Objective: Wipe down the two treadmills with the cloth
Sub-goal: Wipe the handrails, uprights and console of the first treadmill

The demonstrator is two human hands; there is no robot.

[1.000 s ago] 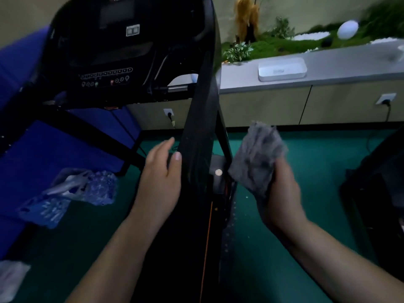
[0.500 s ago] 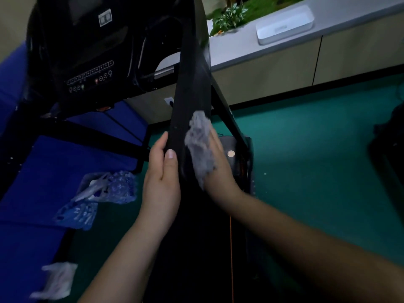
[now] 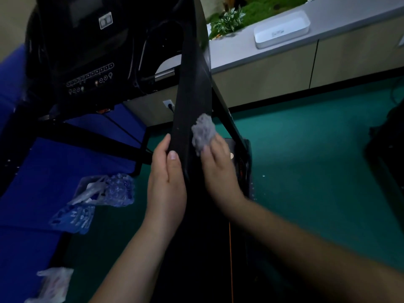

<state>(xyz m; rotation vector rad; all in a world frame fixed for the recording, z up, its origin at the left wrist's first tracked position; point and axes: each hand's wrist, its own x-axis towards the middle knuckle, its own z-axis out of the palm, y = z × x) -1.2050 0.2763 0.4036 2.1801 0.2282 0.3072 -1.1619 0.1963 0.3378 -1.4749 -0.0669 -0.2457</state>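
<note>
Two bare arms reach up from the bottom of the view to a black treadmill (image 3: 192, 95). A tall black post of the treadmill rises between the two hands.

The left hand (image 3: 167, 182) holds the left edge of the post. Its thumb lies flat on the front of the post and its fingers go round the back, so its grip is closed on the post. The wrist is straight and the forearm slants up from the lower left.

The right hand (image 3: 218, 169) presses a gray cloth (image 3: 203, 133) on the right side of the post. The cloth is bunched up and sticks out above the fingertips. The fingers curl over its lower part, so this grip is closed on the cloth. The right forearm comes in from the lower right.

The treadmill's control panel (image 3: 89, 77) with small buttons is up on the left. Crumpled clear plastic bags (image 3: 102, 193) lie on a blue mat (image 3: 43, 167). The floor (image 3: 306, 160) is green. A white tray (image 3: 282, 29) sits on a gray bench (image 3: 349, 25), near some green plants (image 3: 227, 20).
</note>
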